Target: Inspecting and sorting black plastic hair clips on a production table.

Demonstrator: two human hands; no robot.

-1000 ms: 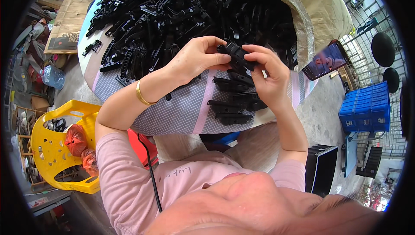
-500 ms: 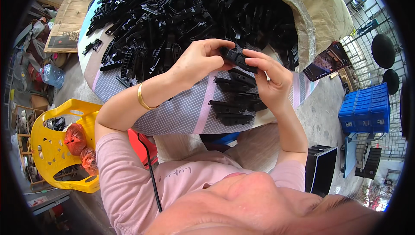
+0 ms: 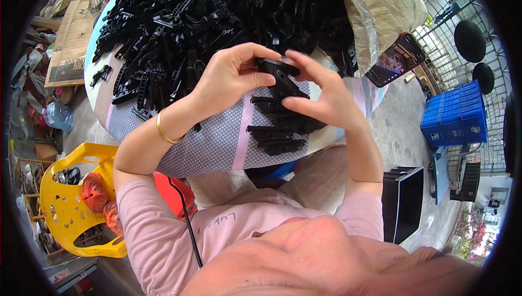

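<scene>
My left hand (image 3: 231, 78) pinches a black plastic part (image 3: 278, 67) between thumb and fingers above the near side of the table. Another dark ridged piece (image 3: 287, 85) shows just below it; whether the two are joined I cannot tell. Around their right side curves my right hand (image 3: 331, 94), open, thumb and fingers wide apart. Its fingertips are slightly blurred, and I cannot tell if they touch the part. Under my hands, several long black parts (image 3: 277, 139) lie side by side in a row near the table's front edge.
A large heap of black plastic parts (image 3: 217, 29) covers the far table, spilling from a woven sack (image 3: 375, 18). A phone (image 3: 396, 59) stands at the table's right edge. Left is a yellow chair (image 3: 60, 209) with orange bags; right, a blue crate (image 3: 454, 113) and a black case (image 3: 403, 203).
My right fingers have opened from their pinch and spread around the part. The part is turned differently in my left hand. The whole view has shifted slightly.
</scene>
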